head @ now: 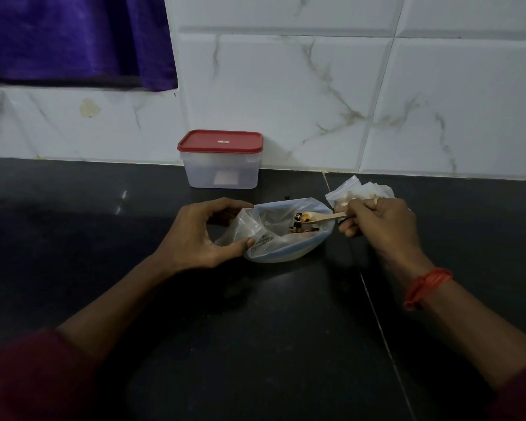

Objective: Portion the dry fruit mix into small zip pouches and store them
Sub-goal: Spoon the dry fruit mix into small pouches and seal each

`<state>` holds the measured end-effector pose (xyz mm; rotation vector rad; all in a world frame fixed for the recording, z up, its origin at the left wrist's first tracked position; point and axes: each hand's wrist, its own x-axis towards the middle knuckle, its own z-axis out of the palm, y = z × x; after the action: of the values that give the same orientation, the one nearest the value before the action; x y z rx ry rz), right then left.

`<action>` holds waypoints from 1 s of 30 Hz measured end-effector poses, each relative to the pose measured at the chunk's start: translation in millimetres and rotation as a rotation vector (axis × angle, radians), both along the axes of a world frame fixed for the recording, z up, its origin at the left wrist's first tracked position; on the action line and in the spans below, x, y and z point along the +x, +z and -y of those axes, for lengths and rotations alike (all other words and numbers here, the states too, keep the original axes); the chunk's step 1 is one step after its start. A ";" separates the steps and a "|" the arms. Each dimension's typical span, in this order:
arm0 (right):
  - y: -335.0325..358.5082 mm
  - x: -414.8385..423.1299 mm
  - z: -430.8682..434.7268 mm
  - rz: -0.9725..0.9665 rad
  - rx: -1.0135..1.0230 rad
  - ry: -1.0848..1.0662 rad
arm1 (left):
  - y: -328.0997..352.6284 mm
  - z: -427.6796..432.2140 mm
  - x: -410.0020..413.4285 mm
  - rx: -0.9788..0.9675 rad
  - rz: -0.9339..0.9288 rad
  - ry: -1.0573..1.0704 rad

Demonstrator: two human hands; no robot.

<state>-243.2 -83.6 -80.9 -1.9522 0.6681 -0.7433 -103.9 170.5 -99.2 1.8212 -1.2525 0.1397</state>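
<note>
left hand point(201, 230): grips open plastic bag point(278, 238) | right hand point(377, 221): pinches wooden spoon point(319, 218), bowl holding dry fruit mix point(301, 218) inside bag | small zip pouches point(359, 191): just beyond right hand, on worktop point(255, 344)

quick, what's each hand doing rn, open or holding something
Left hand: holding the big plastic bag by its mouth.
Right hand: holding a wooden spoon loaded with dry fruit mix.

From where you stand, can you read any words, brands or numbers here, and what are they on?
Nothing can be quoted.
On the red lid: small white logo, too small to read.
On the clear box: pale front label, blurred, unreadable.
On the plastic bag: dark print beside the left hand, blurred, unreadable.
On the wooden spoon in the right hand: no marks visible.
</note>
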 end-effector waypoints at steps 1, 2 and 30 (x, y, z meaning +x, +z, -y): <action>0.9 -0.1 1.3 0.013 0.019 -0.006 | 0.1 0.1 0.1 -0.001 -0.003 0.000; 1.8 -0.6 2.1 0.022 0.036 -0.008 | 0.1 -0.1 -0.1 -0.005 -0.005 0.002; 6.7 -7.1 -45.7 0.174 -0.590 0.465 | 0.4 1.8 -1.1 -0.052 -0.015 0.000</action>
<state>-250.3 -37.9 -74.2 -2.4076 -0.1444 -0.8581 -105.1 168.6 -98.8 1.7750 -1.2273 0.1568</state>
